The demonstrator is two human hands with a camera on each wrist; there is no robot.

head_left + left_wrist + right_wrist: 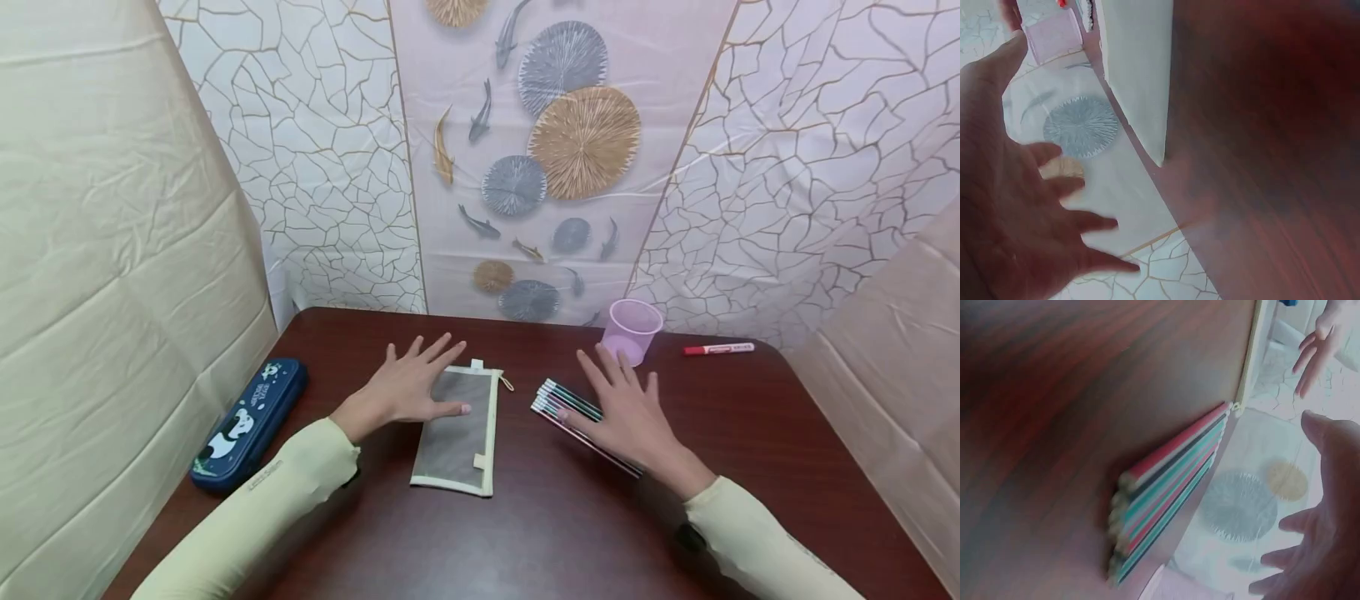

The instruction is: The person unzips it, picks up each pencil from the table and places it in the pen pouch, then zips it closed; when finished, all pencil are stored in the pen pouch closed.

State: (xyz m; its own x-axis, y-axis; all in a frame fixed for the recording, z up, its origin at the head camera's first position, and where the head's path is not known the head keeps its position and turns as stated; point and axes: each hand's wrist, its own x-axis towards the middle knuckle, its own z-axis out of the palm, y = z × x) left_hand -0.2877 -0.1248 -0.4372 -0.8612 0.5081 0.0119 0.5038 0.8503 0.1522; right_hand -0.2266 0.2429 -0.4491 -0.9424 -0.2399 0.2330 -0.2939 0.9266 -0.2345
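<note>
Both hands poised, nothing held. Left hand (408,383): fingers fanned wide, thumb out, above the mesh zip pouch (453,442), which lies flat on the dark wood table (480,550). Right hand (630,417): same wide spread, no hold, above the pencils (1172,484). Those lie in a slanted bundle right of the pouch, white ends towards it; the right wrist view shows them apart from the fingers.

Handling notes, my judgement:
- Pouch: looks thin and floppy. Pin the body with left fingers, don't pinch the middle of the mesh. Zip edge is on the right, pull loop (508,384) at the far right corner. Can't tell if the zip is done up; check before pulling.
- Pencils: loose-looking and roundish, no band visible. Close thumb and fingers across the shafts near mid-length, squeeze sideways first, then lift. Grabbing one end will likely fan them out.
- Keep right knuckles off the pink plastic cup (632,329), just beyond the fingertips. Red marker (718,349) and panda pencil case (251,423) sit out of the way.
</note>
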